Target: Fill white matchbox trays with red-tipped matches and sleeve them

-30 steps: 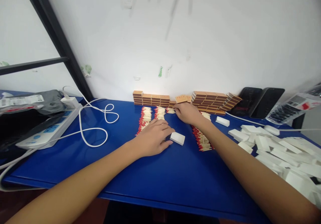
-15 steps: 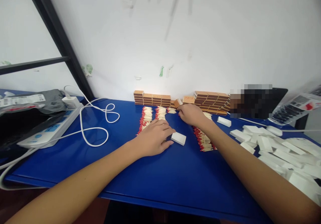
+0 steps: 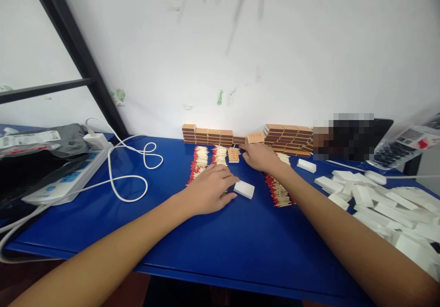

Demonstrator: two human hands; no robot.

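Note:
My left hand (image 3: 213,189) lies over the rows of red-tipped matches (image 3: 200,158), fingers stretched out and holding nothing. By its fingertips is a white inner tray (image 3: 244,189). My right hand (image 3: 258,156) reaches to the gap between the stacked matchboxes, its fingers pointing left and no box in them. Just left of those fingertips, a matchbox (image 3: 233,155) lies label up on a short row of matches. Another matchbox (image 3: 255,138) sits behind the right hand, a little askew. Under the right wrist runs one more row of matches (image 3: 280,190), partly hidden.
Matchboxes stand stacked along the wall, left (image 3: 208,136) and right (image 3: 288,138). White trays (image 3: 378,201) are heaped at the right, with a single tray (image 3: 306,165) nearer the middle. A power strip (image 3: 68,178) and white cable (image 3: 129,200) occupy the left side of the blue table (image 3: 220,247).
The matchbox that was tilted at my right fingertips has come down toward me and lies flat on the matches. The box behind that hand has shifted slightly. My left hand stays put.

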